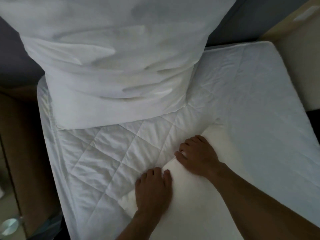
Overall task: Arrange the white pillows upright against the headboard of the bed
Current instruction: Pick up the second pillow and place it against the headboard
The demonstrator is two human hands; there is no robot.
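A large white pillow (112,54) stands upright at the head of the bed, leaning on the dark grey headboard (15,54). A second white pillow (225,184) lies flat on the quilted mattress (97,156) close to me. My left hand (154,189) grips this pillow's near left edge, fingers curled over it. My right hand (197,155) holds the same edge a little farther up, fingers bent around the fabric. Both forearms reach in from the lower right.
The mattress's far right half (259,87) lies bare beside the upright pillow. A beige wall or panel (297,49) runs along the right. On the left sit a brown bedside surface (19,135) and a shiny round object (9,226).
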